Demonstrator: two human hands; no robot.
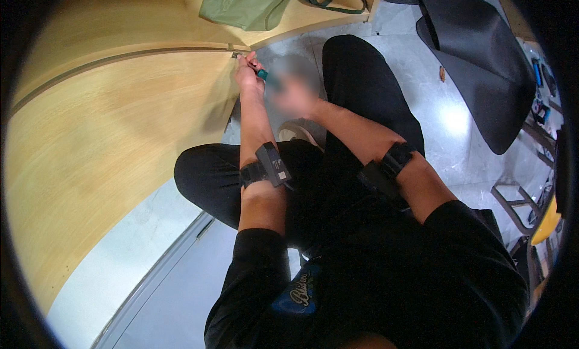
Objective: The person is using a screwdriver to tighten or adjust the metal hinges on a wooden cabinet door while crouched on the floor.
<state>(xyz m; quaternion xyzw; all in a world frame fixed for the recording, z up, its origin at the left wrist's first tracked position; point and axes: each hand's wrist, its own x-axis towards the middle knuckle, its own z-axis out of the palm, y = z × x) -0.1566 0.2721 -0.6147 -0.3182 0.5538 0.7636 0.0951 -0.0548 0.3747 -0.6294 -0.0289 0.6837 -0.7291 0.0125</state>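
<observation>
My left hand (248, 72) is at the upper corner of a light wooden panel (132, 108), its fingers closed beside a small metal fitting (235, 55) at the panel's edge. A tool with a short teal handle (262, 74) sticks out of this hand to the right; its working end is hidden by the fingers. Just right of it my right hand (295, 94) is smeared by a blur, so its fingers and anything in them cannot be made out. Both forearms wear black strapped devices, the left device (272, 164) and the right device (386, 168).
A green bag (244, 5) with dark straps lies on the wooden shelf (344, 17) above. On the right a black sheet-like item (476, 66) covers part of the grey tiled floor (446, 162). Farther right are a metal frame (515, 201) and a yellow object (544, 223). My bent legs flank the hands.
</observation>
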